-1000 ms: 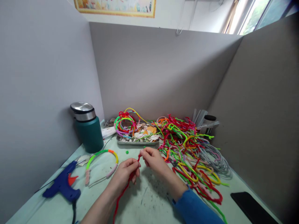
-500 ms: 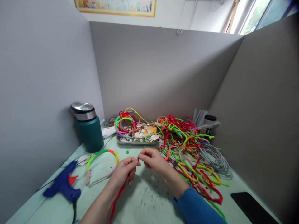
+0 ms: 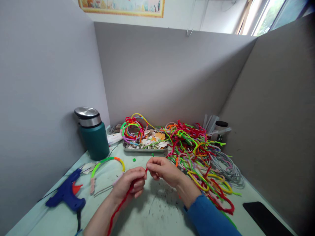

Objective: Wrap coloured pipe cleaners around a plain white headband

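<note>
Over the front middle of the table, my left hand point(image 3: 134, 182) is closed round a red pipe cleaner point(image 3: 119, 207), whose long tail trails down along my left forearm. Its short upper end shows between the two hands, where the thumb and fingertips of my right hand point(image 3: 161, 168) pinch it. The fingertips of both hands are close together. Left of my left hand lies a headband point(image 3: 106, 161) wrapped in green, orange, yellow and pink, its bare wire end pointing left.
A blue glue gun point(image 3: 66, 193) and a teal bottle point(image 3: 93, 139) stand at the left. Behind my hands is a metal tray point(image 3: 145, 150) of small pieces and coiled loops. Pipe cleaners point(image 3: 192, 144) are heaped at right, near a black phone point(image 3: 267, 218). Grey panels point(image 3: 157, 75) enclose the table.
My left fingers have curled in more tightly, and the red tail has swung left over my forearm. My right hand has shifted slightly to the right, still pinching the end.
</note>
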Available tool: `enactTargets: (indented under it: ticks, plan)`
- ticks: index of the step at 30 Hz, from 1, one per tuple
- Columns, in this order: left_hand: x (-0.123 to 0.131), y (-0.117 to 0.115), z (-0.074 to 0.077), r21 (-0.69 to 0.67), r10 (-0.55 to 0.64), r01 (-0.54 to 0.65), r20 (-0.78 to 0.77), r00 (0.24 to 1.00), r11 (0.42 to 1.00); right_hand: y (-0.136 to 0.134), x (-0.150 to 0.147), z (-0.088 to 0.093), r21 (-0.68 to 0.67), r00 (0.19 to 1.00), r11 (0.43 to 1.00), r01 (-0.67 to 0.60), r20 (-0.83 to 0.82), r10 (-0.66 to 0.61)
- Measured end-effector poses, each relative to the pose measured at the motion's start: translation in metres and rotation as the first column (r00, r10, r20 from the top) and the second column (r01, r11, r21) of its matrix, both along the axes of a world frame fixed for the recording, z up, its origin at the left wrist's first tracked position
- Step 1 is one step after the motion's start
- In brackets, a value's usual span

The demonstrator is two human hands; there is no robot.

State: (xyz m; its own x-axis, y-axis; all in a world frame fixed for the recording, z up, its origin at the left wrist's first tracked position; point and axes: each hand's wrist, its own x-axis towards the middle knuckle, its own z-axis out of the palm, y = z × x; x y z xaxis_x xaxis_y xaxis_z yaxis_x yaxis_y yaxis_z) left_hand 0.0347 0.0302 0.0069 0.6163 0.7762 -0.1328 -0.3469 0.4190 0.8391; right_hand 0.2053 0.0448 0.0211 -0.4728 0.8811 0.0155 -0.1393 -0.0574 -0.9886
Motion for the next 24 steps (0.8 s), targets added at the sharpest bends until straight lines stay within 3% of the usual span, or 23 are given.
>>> enactTargets:
  ticks: [4,15,24]
  plan:
    - [0.0,0.002,0.0,-0.014,0.002,-0.002,0.013,1.0,1.0,0.001,0.002,0.0,0.015,1.0,1.0,-0.009,0.023,0.009]
    - [-0.003,-0.002,0.0,-0.059,-0.176,0.179,0.064,0.982,0.982,-0.007,0.009,0.006,0.025,0.958,0.958,-0.285,-0.031,0.285]
    - [-0.001,-0.005,-0.001,-0.082,-0.252,0.258,0.079,0.965,0.963,-0.009,0.011,0.012,0.112,0.943,0.937,-0.331,0.079,0.324]
